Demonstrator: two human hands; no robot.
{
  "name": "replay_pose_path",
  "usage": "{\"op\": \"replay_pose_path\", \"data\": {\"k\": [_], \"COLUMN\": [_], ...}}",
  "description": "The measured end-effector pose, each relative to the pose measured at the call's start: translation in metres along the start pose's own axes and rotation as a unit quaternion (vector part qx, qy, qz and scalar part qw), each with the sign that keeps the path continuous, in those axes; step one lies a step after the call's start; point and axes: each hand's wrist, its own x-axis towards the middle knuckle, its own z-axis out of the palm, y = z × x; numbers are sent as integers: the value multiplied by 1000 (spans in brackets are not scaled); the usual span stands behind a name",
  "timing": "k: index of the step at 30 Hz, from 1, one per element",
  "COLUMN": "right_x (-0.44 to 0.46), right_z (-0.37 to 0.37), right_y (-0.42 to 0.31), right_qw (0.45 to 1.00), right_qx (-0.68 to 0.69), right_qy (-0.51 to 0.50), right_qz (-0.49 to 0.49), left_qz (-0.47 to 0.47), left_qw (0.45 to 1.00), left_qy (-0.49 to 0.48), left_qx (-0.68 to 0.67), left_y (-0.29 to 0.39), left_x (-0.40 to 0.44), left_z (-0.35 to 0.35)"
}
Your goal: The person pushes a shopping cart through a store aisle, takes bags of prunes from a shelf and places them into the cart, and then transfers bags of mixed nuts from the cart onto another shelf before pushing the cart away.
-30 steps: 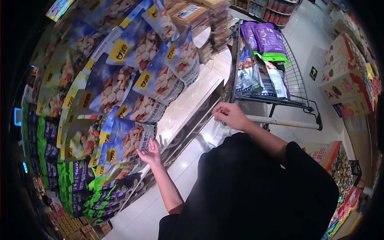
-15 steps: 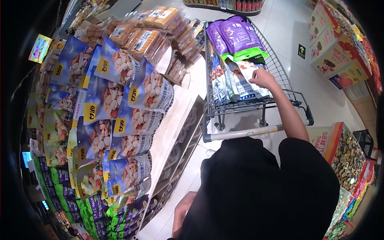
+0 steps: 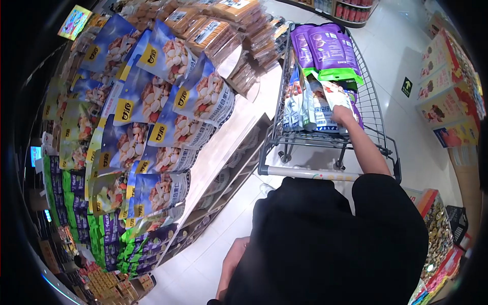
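Note:
My right hand (image 3: 341,115) reaches down into the shopping cart (image 3: 374,113), its fingers closed at the right-hand white-and-blue nut bag (image 3: 334,92); the fingertips are partly hidden. Beside that bag, more white-and-blue nut bags (image 3: 296,104) stand upright in the near end of the cart. Purple bags with green lower edges (image 3: 325,51) lie in its far part. My left hand (image 3: 237,250) hangs low beside my black shirt, away from the goods. Its fingers are mostly hidden against the body, so their state is unclear.
On the left, a display shelf (image 3: 218,145) carries rows of blue nut bags (image 3: 152,99) and packs of biscuits (image 3: 211,33). The cart's handle (image 3: 305,173) is just in front of me. Printed boxes (image 3: 447,96) and a bin of wrapped sweets (image 3: 438,223) line the right side.
The view has shifted, so the cart appears further right and the shelf goods higher. My right hand has moved lower against the bag. The left hand stays by my side.

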Motion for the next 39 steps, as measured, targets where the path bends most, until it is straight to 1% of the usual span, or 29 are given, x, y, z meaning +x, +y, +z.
{"op": "replay_pose_path", "data": {"k": [4,5,6,8,9,10,12,13,15,16,17,20,22,23,24,26,27,28,29,30,31,32,33,34,35,36,37,38,39], "right_x": [-15,-27,-32,-36,-30,-35,-57,-65,-80,-87,-96,-103,-120,-129,-133,-137,-145,-153,-161,-168,-172,-176,-179,-182,-174,-176,-188,-187,-184], "right_z": [-21,-37,-45,-56,-53,-60,-87,-96,-113,-122,-128,-143,-150,-153,-153,-154,-155,-153,-152,-150,-143,-136,-131,-120,-105,-104,-100,-92,-79], "right_y": [1,1,4,16,30,31,38,41,44,42,40,37,15,-1,-5,-20,-33,-50,-69,-89,-108,-129,-146,-168,-181,-204,-227,-247,-262], "right_qw": [999,998,999,992,976,976,910,911,868,843,820,816,766,750,750,729,727,727,696,664,637,604,603,589,610,614,636,663,712], "right_qx": [1,45,42,99,163,161,355,354,437,476,503,502,551,576,575,596,603,599,608,615,620,625,606,607,565,491,461,369,284], "right_qy": [49,30,28,35,77,76,20,23,8,-2,27,9,8,12,7,-48,-59,-68,-84,-101,-110,-135,-164,-173,-205,-197,-202,-152,-122], "right_qz": [-14,-17,-21,-67,-121,-122,-213,-211,-235,-250,-272,-286,-332,-324,-329,-333,-324,-330,-373,-413,-445,-476,-493,-505,-517,-586,-585,-633,-631], "left_qz": [-15,-23,-27,-33,-36,-39,-46,-48,-49,11,71,98,118,126,134,148,147,151,156,198,248,300,388,435,479,484,490,494,436], "left_qw": [1000,999,999,998,998,997,997,996,996,997,994,987,978,973,967,954,954,960,965,938,915,900,875,850,818,814,810,806,825], "left_qy": [24,35,42,51,55,60,66,68,68,62,60,101,136,152,163,187,196,194,192,283,316,304,244,205,165,170,191,212,210], "left_qx": [7,1,1,5,8,12,24,31,32,41,50,74,107,123,143,181,175,131,87,-28,-24,-87,-154,-214,-271,-273,-261,-250,-293], "left_y": [5,3,4,8,9,10,-1,-1,-2,-4,-6,-10,-11,-11,-12,-13,-15,-16,-15,-9,-7,1,18,43,60,58,50,41,34], "left_x": [7,4,4,10,12,16,12,13,17,20,22,26,29,31,32,35,34,33,34,39,46,50,49,45,42,47,55,63,64], "left_z": [3,8,8,9,11,16,23,21,21,18,16,12,11,10,8,3,-5,-17,-27,-34,-48,-57,-62,-57,-54,-61,-71,-82,-93]}}
